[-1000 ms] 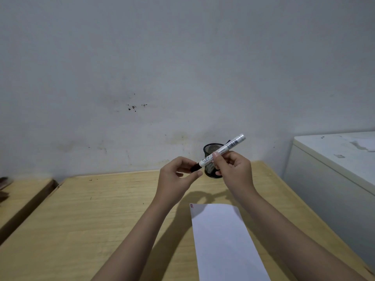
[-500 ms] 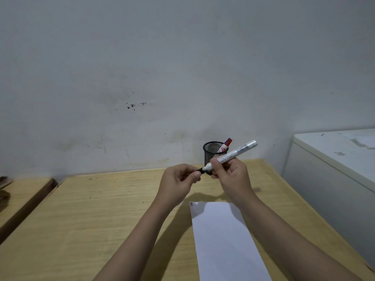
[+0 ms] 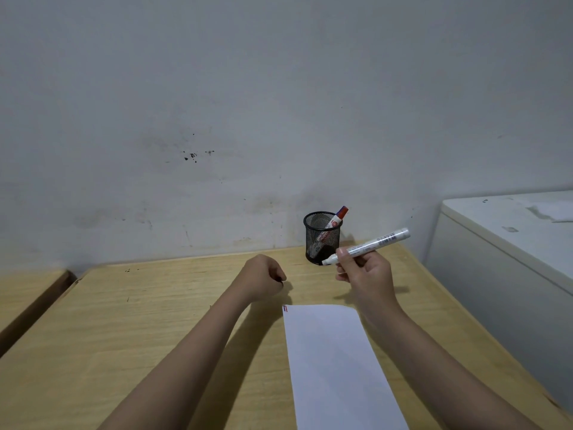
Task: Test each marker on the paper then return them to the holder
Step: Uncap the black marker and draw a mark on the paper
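Observation:
My right hand [image 3: 367, 274] grips a white marker [image 3: 372, 243], uncapped, its pale tip pointing left toward the holder. My left hand [image 3: 263, 279] is closed in a fist low over the table, a bit of the black cap [image 3: 280, 279] showing between its fingers. A black mesh holder [image 3: 322, 237] stands near the wall with a red-capped marker [image 3: 336, 218] leaning in it. A white sheet of paper [image 3: 335, 361] lies on the wooden table [image 3: 155, 321] below my right hand, with small red and blue marks at its top left corner.
A white cabinet [image 3: 508, 243] stands to the right of the table, higher than the tabletop. A second wooden surface [image 3: 28, 290] sits to the left across a gap. The grey wall rises right behind the holder.
My hands pulled apart: the cap came off the marker in my left hand, which dropped left toward the table. My right hand moved right with the uncapped marker, uncovering the holder.

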Tool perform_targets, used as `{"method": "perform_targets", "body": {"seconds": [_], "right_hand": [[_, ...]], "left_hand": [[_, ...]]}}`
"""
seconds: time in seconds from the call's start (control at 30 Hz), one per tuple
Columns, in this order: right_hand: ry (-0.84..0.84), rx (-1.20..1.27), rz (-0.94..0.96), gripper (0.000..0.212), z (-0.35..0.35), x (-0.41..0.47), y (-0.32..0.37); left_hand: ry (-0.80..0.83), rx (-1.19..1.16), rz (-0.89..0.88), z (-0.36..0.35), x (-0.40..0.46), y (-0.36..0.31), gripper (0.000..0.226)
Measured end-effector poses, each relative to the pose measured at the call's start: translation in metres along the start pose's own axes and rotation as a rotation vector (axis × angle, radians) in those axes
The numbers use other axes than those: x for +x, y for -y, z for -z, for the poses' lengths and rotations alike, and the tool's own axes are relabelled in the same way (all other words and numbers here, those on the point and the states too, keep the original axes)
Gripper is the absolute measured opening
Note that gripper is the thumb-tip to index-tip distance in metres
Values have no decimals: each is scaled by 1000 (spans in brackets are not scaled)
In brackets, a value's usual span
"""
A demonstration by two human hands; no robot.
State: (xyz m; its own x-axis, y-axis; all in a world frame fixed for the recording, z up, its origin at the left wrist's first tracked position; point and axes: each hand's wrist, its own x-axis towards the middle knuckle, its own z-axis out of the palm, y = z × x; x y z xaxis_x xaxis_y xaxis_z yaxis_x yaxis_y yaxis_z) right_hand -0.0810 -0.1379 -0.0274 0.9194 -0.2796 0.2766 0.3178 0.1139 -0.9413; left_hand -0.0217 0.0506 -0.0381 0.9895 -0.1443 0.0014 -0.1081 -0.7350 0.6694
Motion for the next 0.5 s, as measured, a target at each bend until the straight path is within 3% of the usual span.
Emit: {"method": "perform_targets", "body": {"seconds": [0.23, 0.4, 0.5], "right_hand": [[44, -48, -64, 13, 7, -6, -16], [56, -64, -90, 12, 4, -6, -21], [61, -75, -98, 10, -1, -6, -24]], "left_hand": [[79, 79, 22, -13, 13, 8, 18], [-15, -81, 54, -15, 1, 16, 37], [-155, -234, 48, -14, -15, 14, 30]]}}
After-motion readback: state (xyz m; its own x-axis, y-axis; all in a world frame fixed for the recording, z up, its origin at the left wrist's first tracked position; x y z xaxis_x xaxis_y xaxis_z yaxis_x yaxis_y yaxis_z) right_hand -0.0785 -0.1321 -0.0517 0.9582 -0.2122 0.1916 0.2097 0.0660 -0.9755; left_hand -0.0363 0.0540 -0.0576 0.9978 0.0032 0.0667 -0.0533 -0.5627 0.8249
